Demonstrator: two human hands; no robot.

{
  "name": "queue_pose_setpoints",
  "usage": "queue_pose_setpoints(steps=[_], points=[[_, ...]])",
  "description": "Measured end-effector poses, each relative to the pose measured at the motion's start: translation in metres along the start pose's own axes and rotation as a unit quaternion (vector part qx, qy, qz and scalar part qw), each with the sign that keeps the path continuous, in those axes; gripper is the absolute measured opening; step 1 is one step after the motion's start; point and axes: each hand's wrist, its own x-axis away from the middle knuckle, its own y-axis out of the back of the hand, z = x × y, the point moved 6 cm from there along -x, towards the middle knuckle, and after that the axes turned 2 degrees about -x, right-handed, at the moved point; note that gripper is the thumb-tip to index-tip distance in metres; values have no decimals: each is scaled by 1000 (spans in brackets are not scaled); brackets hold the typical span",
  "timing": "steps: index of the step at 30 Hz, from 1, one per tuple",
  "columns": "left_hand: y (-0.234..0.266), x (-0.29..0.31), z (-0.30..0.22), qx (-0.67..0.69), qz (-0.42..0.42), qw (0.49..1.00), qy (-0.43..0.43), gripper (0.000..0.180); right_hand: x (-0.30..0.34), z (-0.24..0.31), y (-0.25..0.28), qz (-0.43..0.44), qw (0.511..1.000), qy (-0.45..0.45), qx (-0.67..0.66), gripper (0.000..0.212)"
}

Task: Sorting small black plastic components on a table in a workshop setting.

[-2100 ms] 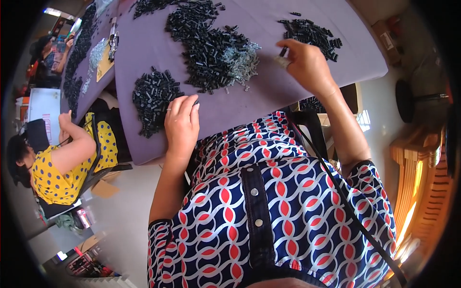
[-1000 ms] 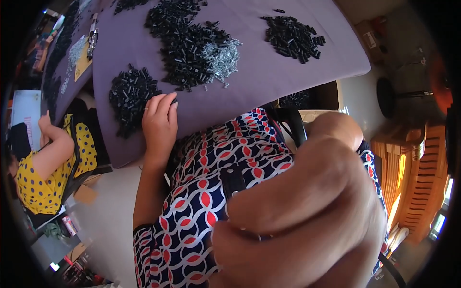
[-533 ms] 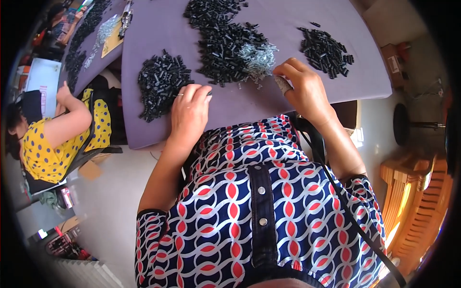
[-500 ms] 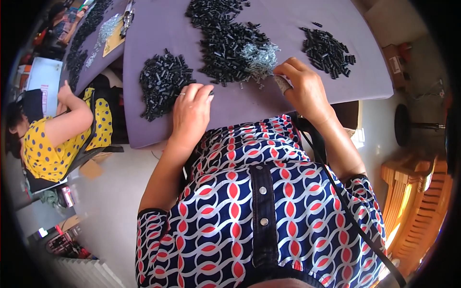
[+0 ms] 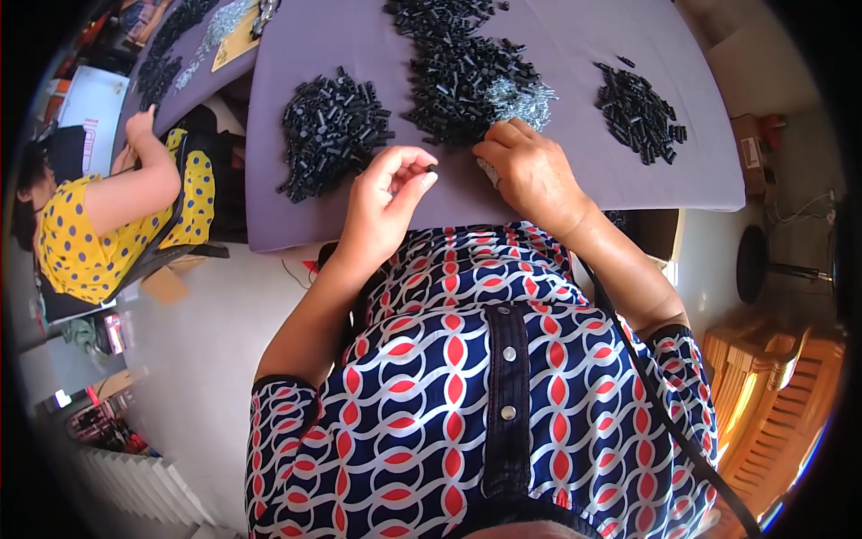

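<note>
My left hand (image 5: 391,199) is raised over the table's near edge, thumb and fingers pinching a small black cylindrical piece (image 5: 432,169). Beside the small heap of silvery metal pieces (image 5: 523,101), my right hand (image 5: 530,175) has its fingers curled together; whatever they hold is hidden. A pale wrap shows on one of its fingers. That silvery heap lies against the large middle pile of black pieces (image 5: 453,81). To the left of it is another black pile (image 5: 330,135), close to my left hand. A smaller black pile (image 5: 639,115) lies at the right.
A purple-grey cloth covers the table (image 5: 310,47). At the left, a person in yellow dotted clothes (image 5: 99,211) sits by another table (image 5: 193,85) with similar piles. A wooden chair (image 5: 763,386) stands at right, near a cardboard box (image 5: 752,153).
My left hand has come away from the left pile with a black piece in its pinch. My right hand has shifted left and slightly toward me. The whole view has shifted a little.
</note>
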Motion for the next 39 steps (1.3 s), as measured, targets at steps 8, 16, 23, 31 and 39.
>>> queue_pose_setpoints(steps=[8,16,23,31,39], points=[[-12,3,4,140,58,986,75,25,-11,3,-8,35,996,17,78,5],[-16,3,23,369,77,902,208,17,-4,3,13,49,967,-113,-223,17],[-24,3,25,400,53,887,225,16,3,-1,-1,71,801,-244,-542,9],[-31,5,25,397,67,891,209,16,5,3,-2,38,811,-233,-536,13],[-28,13,19,317,94,918,218,16,12,6,-7,109,780,-239,-568,16]])
